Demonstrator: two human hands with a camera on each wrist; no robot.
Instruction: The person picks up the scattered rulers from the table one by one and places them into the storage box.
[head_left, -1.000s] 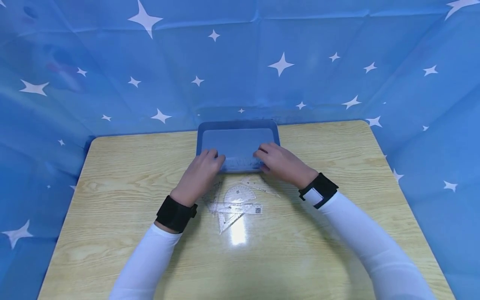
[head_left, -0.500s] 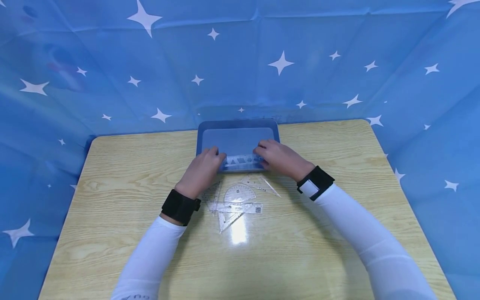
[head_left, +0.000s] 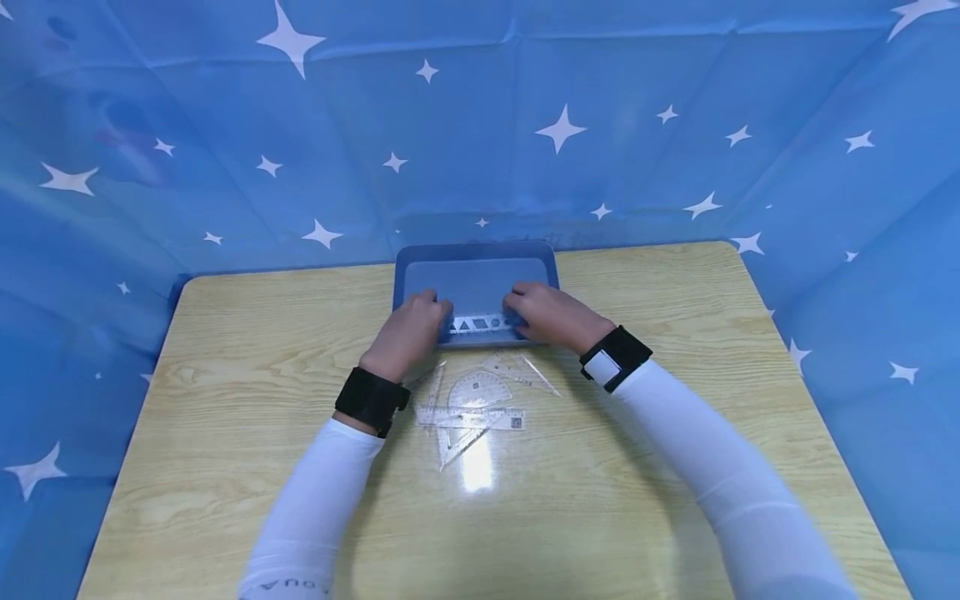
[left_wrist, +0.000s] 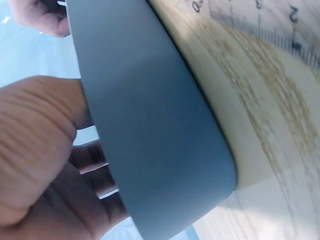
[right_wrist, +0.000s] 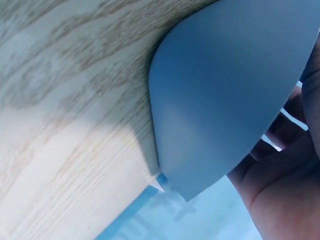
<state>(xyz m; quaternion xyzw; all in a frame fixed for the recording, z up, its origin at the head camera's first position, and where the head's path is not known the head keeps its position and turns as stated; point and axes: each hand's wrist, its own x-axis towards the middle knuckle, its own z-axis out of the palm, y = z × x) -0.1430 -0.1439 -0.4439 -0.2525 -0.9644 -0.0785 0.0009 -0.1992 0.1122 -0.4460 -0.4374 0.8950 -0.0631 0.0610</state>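
Observation:
A clear ruler [head_left: 478,324] with shape cutouts lies across the near part of a blue tray [head_left: 552,265]. At its left end my left hand [head_left: 408,333] grips it with curled fingers. My right hand [head_left: 553,317] holds the other end in the same way. Both wrist views show the tray's outer wall [left_wrist: 150,115] hiding most of the fingertips; the left hand [left_wrist: 45,155] and the right hand [right_wrist: 285,185] reach over its rim.
In front of the tray lie a clear protractor [head_left: 478,387], a straight ruler [head_left: 472,417] and a set square [head_left: 454,450], partly overlapping, with more clear pieces beside them. The wooden table [head_left: 262,375] meets a blue star-printed cloth [head_left: 480,125] behind the tray.
The ruler's cutouts show more plainly now as it has turned in the hands. Both wrists have shifted slightly inward, and the right hand a little to the left.

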